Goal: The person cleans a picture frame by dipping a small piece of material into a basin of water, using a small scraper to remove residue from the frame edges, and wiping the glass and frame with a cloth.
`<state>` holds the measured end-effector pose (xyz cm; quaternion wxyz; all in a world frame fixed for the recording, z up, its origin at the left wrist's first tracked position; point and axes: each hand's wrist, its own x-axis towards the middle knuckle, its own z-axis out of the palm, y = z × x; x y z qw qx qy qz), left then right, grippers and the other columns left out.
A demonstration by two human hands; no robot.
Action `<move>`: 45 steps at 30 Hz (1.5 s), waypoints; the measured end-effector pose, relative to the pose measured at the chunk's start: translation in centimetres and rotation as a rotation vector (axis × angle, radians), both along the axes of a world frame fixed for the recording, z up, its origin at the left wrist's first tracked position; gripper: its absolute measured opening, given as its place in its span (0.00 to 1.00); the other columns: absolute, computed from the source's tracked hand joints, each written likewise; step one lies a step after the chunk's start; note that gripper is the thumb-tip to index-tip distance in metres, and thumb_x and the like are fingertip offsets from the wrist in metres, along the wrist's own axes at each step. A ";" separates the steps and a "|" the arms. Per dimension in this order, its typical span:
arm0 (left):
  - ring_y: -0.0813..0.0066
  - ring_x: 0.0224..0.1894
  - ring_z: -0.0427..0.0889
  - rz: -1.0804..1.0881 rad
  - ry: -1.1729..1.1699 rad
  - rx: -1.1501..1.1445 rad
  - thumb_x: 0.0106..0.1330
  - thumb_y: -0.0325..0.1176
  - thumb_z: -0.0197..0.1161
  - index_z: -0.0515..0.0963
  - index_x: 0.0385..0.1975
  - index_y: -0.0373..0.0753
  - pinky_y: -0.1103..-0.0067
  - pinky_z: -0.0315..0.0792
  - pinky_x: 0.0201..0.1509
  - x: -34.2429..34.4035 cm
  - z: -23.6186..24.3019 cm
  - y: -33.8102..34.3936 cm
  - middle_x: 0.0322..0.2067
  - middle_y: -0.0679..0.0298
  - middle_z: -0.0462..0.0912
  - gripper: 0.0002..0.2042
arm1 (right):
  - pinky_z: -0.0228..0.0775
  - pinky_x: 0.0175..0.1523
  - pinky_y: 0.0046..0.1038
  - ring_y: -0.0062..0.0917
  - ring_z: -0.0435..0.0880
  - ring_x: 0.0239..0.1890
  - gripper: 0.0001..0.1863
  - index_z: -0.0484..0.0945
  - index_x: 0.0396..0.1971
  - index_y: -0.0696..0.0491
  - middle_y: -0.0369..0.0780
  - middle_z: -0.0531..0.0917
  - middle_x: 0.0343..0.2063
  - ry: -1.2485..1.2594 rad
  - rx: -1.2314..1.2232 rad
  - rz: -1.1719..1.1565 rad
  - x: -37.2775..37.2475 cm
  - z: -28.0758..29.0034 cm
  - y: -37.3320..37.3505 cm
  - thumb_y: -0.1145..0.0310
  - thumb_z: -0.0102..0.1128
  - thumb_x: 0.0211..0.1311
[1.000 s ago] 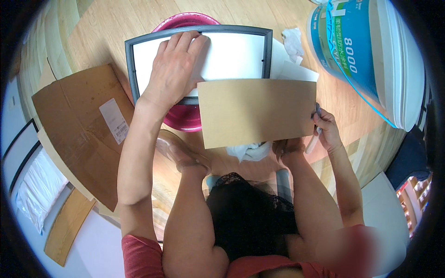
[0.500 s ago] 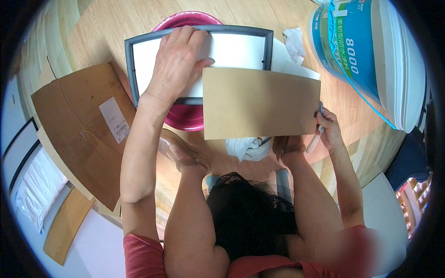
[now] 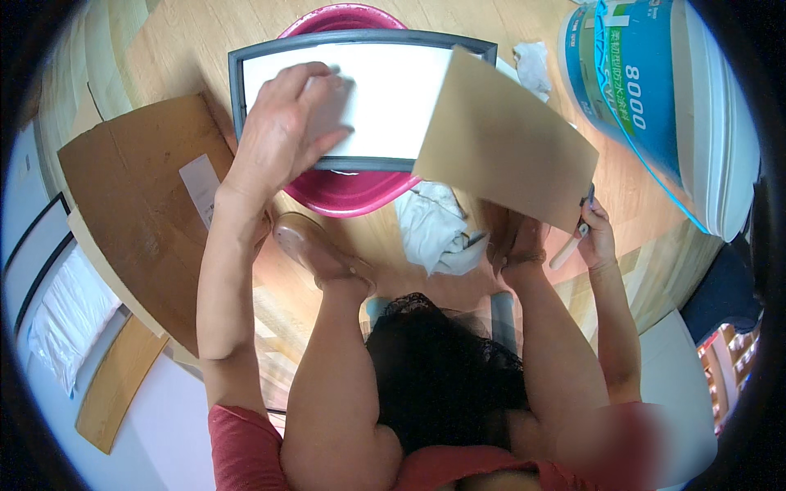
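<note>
A black rectangular frame point(image 3: 368, 37) with a white panel point(image 3: 385, 98) inside it lies across the top of a pink basin point(image 3: 352, 196). My left hand point(image 3: 286, 123) rests on the left part of the panel, its fingers apart. At the right corner of a thin brown board point(image 3: 508, 139), my right hand point(image 3: 602, 237) is closed on the edge. The same hand also keeps a small tool point(image 3: 565, 248) with a pale handle and a grey head. Tilted, the board covers the frame's lower right corner.
Below the basin, a crumpled white cloth point(image 3: 438, 229) lies between my feet. On the left stands a brown cardboard piece point(image 3: 139, 196), with a plastic-wrapped white bundle point(image 3: 74, 319) and a curved wooden strip point(image 3: 119, 385) beyond it. A large blue-and-white bucket point(image 3: 639, 90) sits at right, near crumpled paper point(image 3: 532, 69).
The brown board has turned clockwise and shifted right, uncovering more of the white panel. My left hand has slid down from the frame's top edge onto the panel.
</note>
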<state>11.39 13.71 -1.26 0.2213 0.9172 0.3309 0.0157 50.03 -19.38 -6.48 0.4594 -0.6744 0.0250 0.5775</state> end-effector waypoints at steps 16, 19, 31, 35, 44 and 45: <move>0.65 0.72 0.51 -0.275 0.450 0.108 0.38 0.33 0.79 0.54 0.68 0.47 0.67 0.52 0.76 -0.4 -0.1 -0.1 0.71 0.64 0.49 0.53 | 0.60 0.23 0.14 0.11 0.71 0.21 0.10 0.79 0.42 0.52 0.29 0.79 0.25 0.069 0.044 -0.026 -0.1 -0.1 0.2 0.64 0.52 0.69; 0.63 0.72 0.51 -0.312 0.407 0.114 0.39 0.31 0.78 0.53 0.68 0.43 0.67 0.52 0.76 -0.4 -0.1 -0.3 0.71 0.63 0.50 0.52 | 0.60 0.23 0.14 0.11 0.71 0.21 0.10 0.79 0.41 0.52 0.29 0.79 0.25 0.063 0.038 -0.020 -0.2 0.0 0.4 0.64 0.52 0.69; 0.58 0.71 0.53 -0.357 0.353 0.135 0.43 0.22 0.69 0.53 0.68 0.41 0.69 0.57 0.74 -0.9 -1.1 -1.0 0.70 0.61 0.52 0.47 | 0.60 0.24 0.15 0.11 0.73 0.23 0.10 0.78 0.45 0.51 0.30 0.81 0.29 0.104 0.053 -0.057 0.4 -0.3 -0.7 0.65 0.53 0.69; 0.59 0.71 0.54 -0.345 0.315 0.112 0.44 0.20 0.67 0.54 0.67 0.41 0.69 0.57 0.74 -1.3 -0.8 -1.2 0.70 0.62 0.53 0.45 | 0.61 0.24 0.16 0.13 0.74 0.25 0.12 0.76 0.48 0.50 0.30 0.81 0.32 0.119 0.043 -0.159 0.3 -0.7 -2.1 0.65 0.53 0.69; 0.62 0.62 0.70 -0.380 0.166 0.209 0.52 0.20 0.60 0.70 0.51 0.38 0.72 0.73 0.62 -1.7 0.0 -1.2 0.61 0.63 0.69 0.24 | 0.61 0.25 0.18 0.15 0.70 0.23 0.11 0.74 0.46 0.50 0.31 0.78 0.30 0.195 -0.018 -0.312 -0.5 -2.4 -4.3 0.64 0.51 0.69; 0.62 0.60 0.73 -0.370 0.133 0.222 0.52 0.21 0.61 0.71 0.49 0.38 0.73 0.75 0.58 -1.7 0.1 -1.2 0.59 0.64 0.72 0.21 | 0.61 0.25 0.18 0.15 0.70 0.23 0.10 0.74 0.46 0.50 0.31 0.79 0.30 0.204 -0.005 -0.306 -0.8 -2.7 -4.1 0.63 0.51 0.69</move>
